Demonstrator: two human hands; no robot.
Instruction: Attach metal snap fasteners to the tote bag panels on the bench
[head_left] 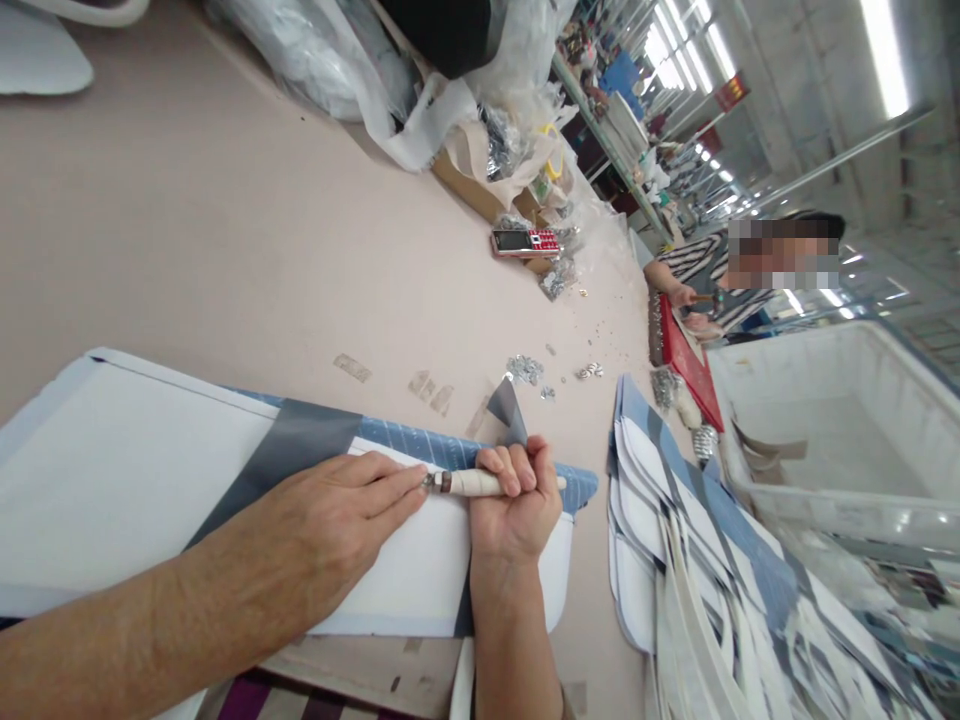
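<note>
A white panel [142, 440] with blue striped fabric [420, 440] along its far edge and dark grey bands lies across the table in front of me. My left hand [360, 505] rests flat on it, fingers stretched out and close together. In my right hand [517, 495] is a white-handled hand tool [469, 484], the fingers wrapped round its grip. Its dark collar and metal end point left, at my left fingertips. Those fingertips hide the tool's tip, so its exact kind does not show. A loose grey strap end [507, 410] sticks up behind my right hand.
Small metal pieces [525, 370] lie beyond the panel, near a red phone [525, 243] and plastic bags [337, 60]. Stacked blue-and-white pieces with straps [675, 500] are at right. Behind them are a white bin [825, 390] and a person [705, 260] working at a red object.
</note>
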